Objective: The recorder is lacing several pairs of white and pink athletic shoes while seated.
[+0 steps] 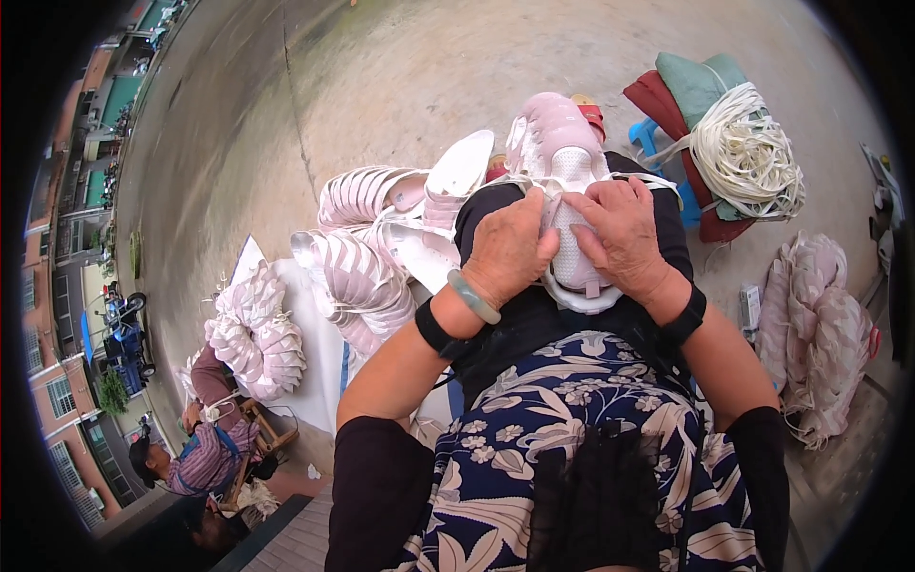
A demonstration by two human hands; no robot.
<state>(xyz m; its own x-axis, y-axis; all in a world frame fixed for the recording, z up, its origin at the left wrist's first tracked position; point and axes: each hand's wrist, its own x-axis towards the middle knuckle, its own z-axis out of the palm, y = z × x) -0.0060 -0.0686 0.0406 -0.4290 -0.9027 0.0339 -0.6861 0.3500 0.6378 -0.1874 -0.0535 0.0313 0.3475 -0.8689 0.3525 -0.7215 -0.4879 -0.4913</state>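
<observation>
A pale pink and white shoe upper (pixel 574 259) lies on my lap, its perforated tongue facing up and its white-edged opening toward me. Both hands bend over its lacing area. My left hand (pixel 515 246), below a pale green bangle, has its fingers closed at the left eyelet edge. On the opposite edge, my right hand (pixel 621 234) is closed too, its thumb against the tongue. A white shoelace (pixel 658 179) runs out to the sides from under the fingers; the fingertips partly hide it. Beyond my hands, more nested pink uppers (pixel 548 124) rest against my knees.
Stacks of pink uppers (pixel 353 276) lie to my left, with a coiled bundle (pixel 255 334) farther out. A hank of white laces (pixel 748 153) sits on a blue stool (pixel 643 138) with cloths. More bundled uppers (pixel 810 324) lie right. Another person (pixel 205 458) sits at lower left.
</observation>
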